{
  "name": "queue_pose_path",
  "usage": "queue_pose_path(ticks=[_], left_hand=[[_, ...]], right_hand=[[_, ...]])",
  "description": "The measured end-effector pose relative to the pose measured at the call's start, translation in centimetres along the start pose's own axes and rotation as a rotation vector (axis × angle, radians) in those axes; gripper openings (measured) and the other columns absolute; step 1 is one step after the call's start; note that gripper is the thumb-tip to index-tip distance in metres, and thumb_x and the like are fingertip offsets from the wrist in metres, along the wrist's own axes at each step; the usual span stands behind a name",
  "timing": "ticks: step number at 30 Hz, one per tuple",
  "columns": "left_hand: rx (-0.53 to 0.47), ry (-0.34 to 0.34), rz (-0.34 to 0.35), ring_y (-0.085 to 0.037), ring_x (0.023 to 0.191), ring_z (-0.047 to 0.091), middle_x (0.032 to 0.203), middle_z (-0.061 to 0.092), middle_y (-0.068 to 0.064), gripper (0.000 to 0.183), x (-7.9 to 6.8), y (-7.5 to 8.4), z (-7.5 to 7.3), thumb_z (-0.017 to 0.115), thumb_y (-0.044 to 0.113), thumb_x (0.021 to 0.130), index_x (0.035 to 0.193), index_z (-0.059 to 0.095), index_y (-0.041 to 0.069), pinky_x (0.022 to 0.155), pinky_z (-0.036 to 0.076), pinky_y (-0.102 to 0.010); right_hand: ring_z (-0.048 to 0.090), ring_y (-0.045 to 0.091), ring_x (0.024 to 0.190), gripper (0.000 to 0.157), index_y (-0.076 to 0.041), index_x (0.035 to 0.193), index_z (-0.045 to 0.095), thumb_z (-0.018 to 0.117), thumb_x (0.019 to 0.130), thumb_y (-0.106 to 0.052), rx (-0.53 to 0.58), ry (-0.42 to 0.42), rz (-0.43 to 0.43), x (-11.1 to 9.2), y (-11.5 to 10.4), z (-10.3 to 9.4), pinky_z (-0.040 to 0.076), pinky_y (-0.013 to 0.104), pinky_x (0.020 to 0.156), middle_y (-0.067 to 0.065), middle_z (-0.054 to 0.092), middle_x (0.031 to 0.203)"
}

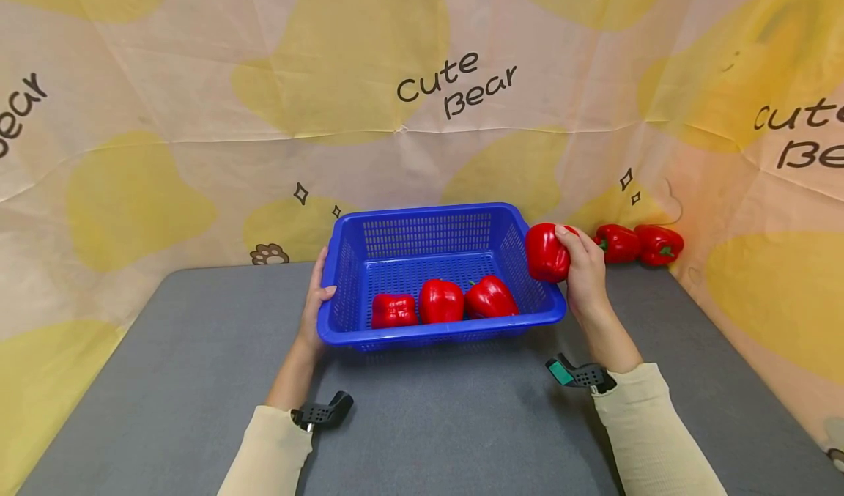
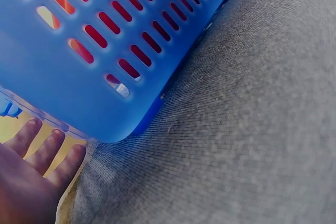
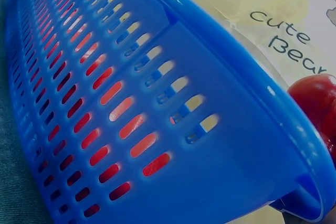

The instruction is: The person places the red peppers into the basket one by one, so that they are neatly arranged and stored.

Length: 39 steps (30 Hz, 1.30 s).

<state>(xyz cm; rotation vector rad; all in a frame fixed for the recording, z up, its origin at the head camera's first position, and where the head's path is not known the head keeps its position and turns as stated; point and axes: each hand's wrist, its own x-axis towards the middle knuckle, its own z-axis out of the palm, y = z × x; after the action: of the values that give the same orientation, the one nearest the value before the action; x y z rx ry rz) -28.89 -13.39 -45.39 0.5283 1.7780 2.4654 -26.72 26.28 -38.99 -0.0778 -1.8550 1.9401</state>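
Note:
A blue plastic basket [image 1: 422,225] stands on the grey table, with several red bell peppers in view: three lie inside it, a left one [image 1: 394,311], a middle one [image 1: 441,301] and a right one [image 1: 491,297]. My left hand [image 1: 313,304] holds the basket's left side, its thumb over the rim; in the left wrist view its fingers [image 2: 44,153] lie along the outside wall. Just above the right rim, my right hand [image 1: 584,270] grips another red bell pepper [image 1: 547,253]. That pepper shows partly at the edge of the right wrist view, where the hand is mostly hidden.
Two more red bell peppers, one [image 1: 618,243] beside the other [image 1: 659,245], lie at the table's back right, against the patterned cloth [image 1: 422,56]. The cloth rises behind and at the sides of the grey table [image 1: 435,423].

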Motion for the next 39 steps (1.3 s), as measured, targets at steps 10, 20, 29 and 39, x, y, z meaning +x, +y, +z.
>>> queue_pose_path(ticks=[10, 20, 29, 39], left_hand=[[0.015, -0.001, 0.000, -0.039, 0.152, 0.018, 0.172, 0.001, -0.009, 0.077, -0.05, 0.05, 0.04, 0.027, 0.012, 0.094, 0.164, -0.002, 0.024, 0.106, 0.049, -0.027], [0.014, 0.000, -0.004, -0.038, 0.151, 0.020, 0.172, 0.001, -0.009, 0.077, -0.03, 0.10, 0.09, 0.027, 0.012, 0.093, 0.164, -0.003, 0.024, 0.106, 0.049, -0.027], [0.008, -0.003, 0.008, -0.038, 0.149, 0.022, 0.172, 0.001, -0.011, 0.077, -0.05, 0.00, 0.06, 0.027, 0.012, 0.094, 0.164, -0.004, 0.021, 0.105, 0.049, -0.027], [0.016, -0.001, 0.012, -0.039, 0.150, 0.020, 0.172, 0.001, -0.011, 0.077, -0.01, -0.05, 0.07, 0.028, 0.013, 0.094, 0.163, -0.005, 0.018, 0.106, 0.048, -0.027]], right_hand=[[0.061, 0.009, 0.082, 0.018, -0.025, 0.096, 0.069, 0.053, 0.102, -0.028, 0.000, -0.005, 0.001, 0.00, 0.00, -0.07, 0.050, 0.019, 0.072, -0.013, 0.068, 0.084], [0.060, 0.008, 0.078, 0.019, -0.025, 0.093, 0.070, 0.053, 0.102, -0.027, 0.008, 0.000, -0.008, 0.07, 0.12, -0.06, 0.049, 0.019, 0.070, -0.012, 0.068, 0.081], [0.060, 0.009, 0.078, 0.020, -0.025, 0.092, 0.070, 0.053, 0.102, -0.026, 0.008, -0.002, -0.017, 0.11, 0.17, 0.01, 0.049, 0.019, 0.069, -0.012, 0.067, 0.080], [0.060, 0.008, 0.077, 0.020, -0.024, 0.092, 0.070, 0.052, 0.102, -0.026, 0.009, -0.003, -0.016, 0.15, 0.18, 0.02, 0.049, 0.019, 0.069, -0.012, 0.067, 0.080]])
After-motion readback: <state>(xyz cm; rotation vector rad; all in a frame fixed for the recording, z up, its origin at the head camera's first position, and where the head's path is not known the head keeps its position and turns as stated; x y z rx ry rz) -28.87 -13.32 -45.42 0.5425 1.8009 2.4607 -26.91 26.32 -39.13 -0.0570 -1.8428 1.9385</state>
